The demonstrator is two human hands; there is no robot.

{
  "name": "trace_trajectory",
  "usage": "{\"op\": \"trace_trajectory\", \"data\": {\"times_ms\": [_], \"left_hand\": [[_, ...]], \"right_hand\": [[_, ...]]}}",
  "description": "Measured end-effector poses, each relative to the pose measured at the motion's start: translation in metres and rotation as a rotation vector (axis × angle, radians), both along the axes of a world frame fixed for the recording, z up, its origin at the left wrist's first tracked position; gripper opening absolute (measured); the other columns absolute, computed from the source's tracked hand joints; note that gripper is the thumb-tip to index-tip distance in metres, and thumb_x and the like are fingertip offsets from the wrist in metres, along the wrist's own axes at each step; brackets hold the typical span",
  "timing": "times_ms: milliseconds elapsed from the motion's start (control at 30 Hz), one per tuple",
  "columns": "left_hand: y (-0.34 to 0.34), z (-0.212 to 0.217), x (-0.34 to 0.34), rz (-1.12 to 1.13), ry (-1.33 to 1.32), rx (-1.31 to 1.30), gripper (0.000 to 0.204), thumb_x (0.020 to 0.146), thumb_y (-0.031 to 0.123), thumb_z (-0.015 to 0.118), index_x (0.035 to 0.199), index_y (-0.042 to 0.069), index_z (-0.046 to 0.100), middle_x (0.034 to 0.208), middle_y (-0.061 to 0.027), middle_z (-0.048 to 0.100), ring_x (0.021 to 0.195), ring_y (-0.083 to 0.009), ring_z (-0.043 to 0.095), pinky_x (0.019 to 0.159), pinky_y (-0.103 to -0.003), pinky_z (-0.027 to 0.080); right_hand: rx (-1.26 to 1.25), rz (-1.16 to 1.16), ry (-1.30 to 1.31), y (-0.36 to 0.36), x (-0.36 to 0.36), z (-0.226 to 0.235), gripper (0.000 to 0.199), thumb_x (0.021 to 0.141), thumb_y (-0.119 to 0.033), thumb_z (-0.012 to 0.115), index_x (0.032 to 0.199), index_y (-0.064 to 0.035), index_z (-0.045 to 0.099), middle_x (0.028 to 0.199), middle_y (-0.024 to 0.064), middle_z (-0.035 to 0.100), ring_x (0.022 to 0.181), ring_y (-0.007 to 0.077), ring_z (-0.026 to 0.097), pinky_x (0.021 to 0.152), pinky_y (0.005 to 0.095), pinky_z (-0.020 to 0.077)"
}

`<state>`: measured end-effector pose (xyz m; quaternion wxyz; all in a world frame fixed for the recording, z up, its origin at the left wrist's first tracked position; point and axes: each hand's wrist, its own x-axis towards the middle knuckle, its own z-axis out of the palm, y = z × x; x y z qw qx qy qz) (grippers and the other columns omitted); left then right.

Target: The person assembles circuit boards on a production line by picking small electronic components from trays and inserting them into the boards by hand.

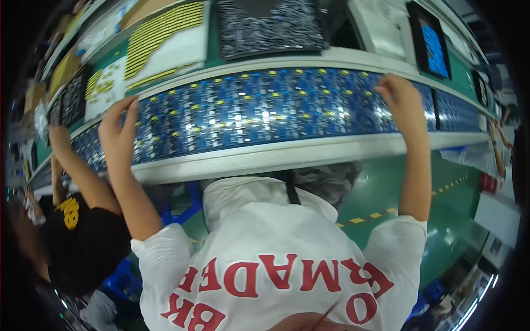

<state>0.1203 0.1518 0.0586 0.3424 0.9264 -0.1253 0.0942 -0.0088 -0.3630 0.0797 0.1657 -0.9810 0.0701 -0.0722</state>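
A long panel of blue circuit boards (221, 113), dotted with small yellow, blue and shiny parts, runs across in front of me. Over its left part, my left hand (117, 129) has thumb and forefinger drawn close together. Toward the panel's right end, my right hand (402, 102) is curled in a pinch just above the boards. Anything between the fingertips of either hand is too small to make out. Whether the fingertips touch the boards is unclear.
Beyond the boards lie a white sheet with rows of yellow parts (161, 34), a black tray of dark slim parts (270, 27) and a black tray of blue parts (432, 47). A pale rail (265, 150) borders the near side. At left, a co-worker's arm (83, 163) reaches in.
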Motion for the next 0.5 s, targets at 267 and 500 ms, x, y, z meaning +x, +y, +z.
{"op": "trace_trajectory", "data": {"times_ms": [267,500], "left_hand": [[-0.005,-0.004,0.066,-0.060,-0.245,0.189,0.021,0.089,0.019,0.069,0.102,0.004,0.074,0.103,-0.0148,0.072,0.099,-0.0334,0.065,0.089,-0.040,0.049],[-0.039,-0.025,0.112,-0.149,-0.505,0.383,0.018,0.085,0.018,0.070,0.099,0.010,0.076,0.098,-0.0093,0.071,0.093,-0.0309,0.064,0.084,-0.042,0.049]], "right_hand": [[0.171,0.500,-0.326,0.147,0.123,0.008,0.018,0.093,-0.019,0.066,0.102,-0.0043,0.071,0.092,0.0103,0.070,0.085,0.0262,0.067,0.075,0.0349,0.0526],[-0.386,0.389,-0.493,0.251,0.227,-0.044,0.009,0.080,-0.007,0.064,0.078,-0.0042,0.073,0.082,0.0109,0.068,0.099,0.0283,0.065,0.083,0.0392,0.0509]]}}
